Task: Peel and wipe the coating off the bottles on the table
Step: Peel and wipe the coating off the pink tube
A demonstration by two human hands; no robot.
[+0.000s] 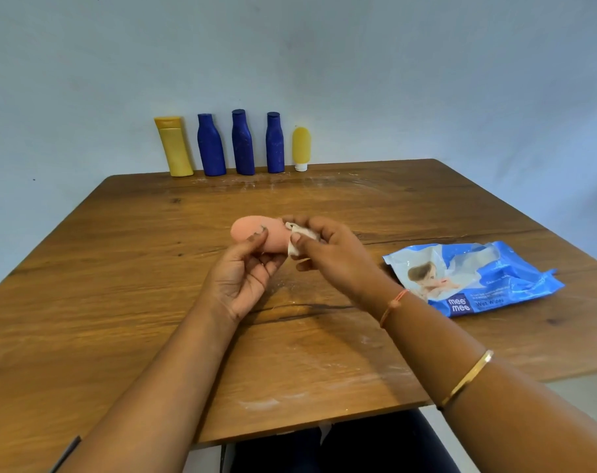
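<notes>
A peach bottle [247, 230], half hidden, is gripped by the left hand [242, 271]; a wipe [300, 238] is pinched by the right hand [331, 254]. Ranged behind: three blue bottles [243, 143], two yellow bottles [175, 148]; one wipes pack [474, 278].

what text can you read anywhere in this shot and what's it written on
"mee mee": logo at the near-left corner of the blue wipes pack.
"Wet Wipes": same pack, just right of the logo.
Other small lines on the pack: too blurred to read.
Row of bottles by the wall, peach bottle held in the left hand, white wipe pinched in the right hand: no text visible.
</notes>
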